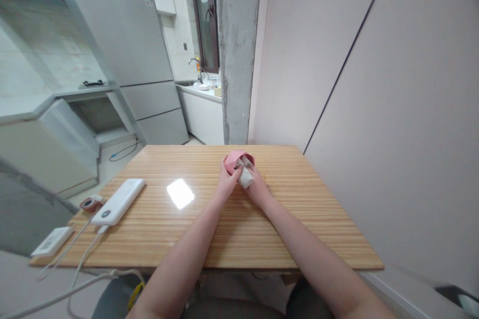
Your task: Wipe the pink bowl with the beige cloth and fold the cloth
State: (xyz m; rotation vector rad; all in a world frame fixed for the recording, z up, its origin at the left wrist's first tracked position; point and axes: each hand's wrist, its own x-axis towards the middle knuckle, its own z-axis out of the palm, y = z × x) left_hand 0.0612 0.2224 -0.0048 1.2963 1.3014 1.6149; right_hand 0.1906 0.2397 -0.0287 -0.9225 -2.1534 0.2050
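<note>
A: Where was the pink cup [232,160]?

B: Near the far edge of the wooden table [299,204], in the middle, right between the person's 2 hands.

A: What did the left hand [227,180] do?

B: It held the cup. It was wrapped around the left side, with its thumb near the open mouth.

A: And the right hand [258,188]?

B: It was on the other side, up against a pale gray cloth [246,178]. Its fingers were hidden behind the cloth and the cup, so I can't tell how tight it was.

A: Which way did the cup face?

B: Its mouth was tipped toward the person and a bit to the right. Part of the cloth was in the mouth, and the rest hung out.

A: Which way did the cloth run?

B: Its long way went from the mouth down toward the person, leaning right. The loose end was nearer the right hand.

A: Anything else?

B: A white box [119,202] with cords [87,250] lay on the left side, well apart from both hands.
</note>
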